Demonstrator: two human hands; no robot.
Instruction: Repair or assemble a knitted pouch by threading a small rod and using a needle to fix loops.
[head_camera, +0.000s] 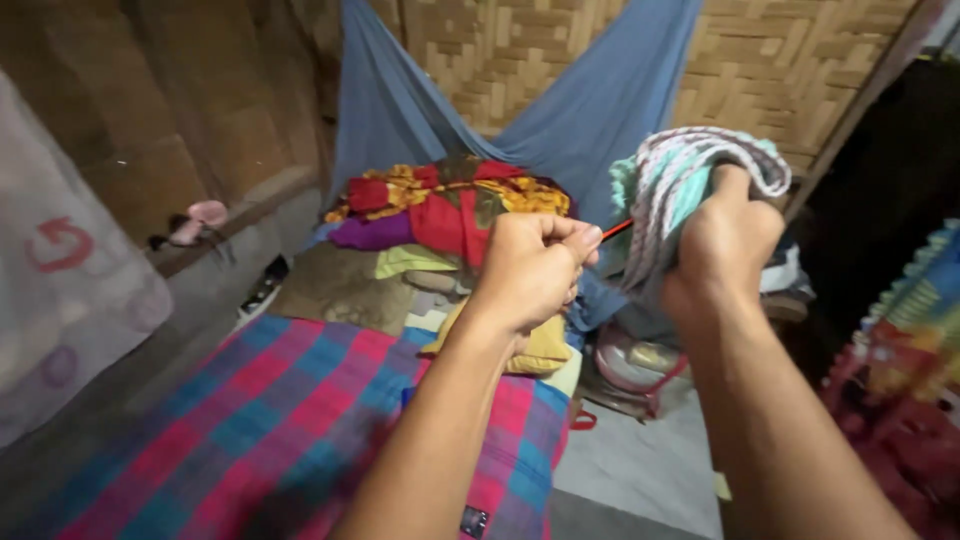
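My left hand (535, 268) is closed in a fist around a thin red stick (617, 229), likely a crochet hook, whose tip points right into the yarn work. My right hand (722, 245) grips a folded piece of crocheted fabric (672, 185) in pale grey, white and teal stripes, held up at chest height. Both hands are raised close together, a few centimetres apart, with the stick bridging them. Both forearms reach up from the bottom of the view.
A pink, blue and purple checked cloth (270, 420) lies below. Behind it sit a pile of red, yellow and purple clothes (440, 205), a yellow cushion (545, 350), a hanging blue net (590, 100) and a woven bamboo wall (780, 70). Colourful crochet work (915, 330) hangs at right.
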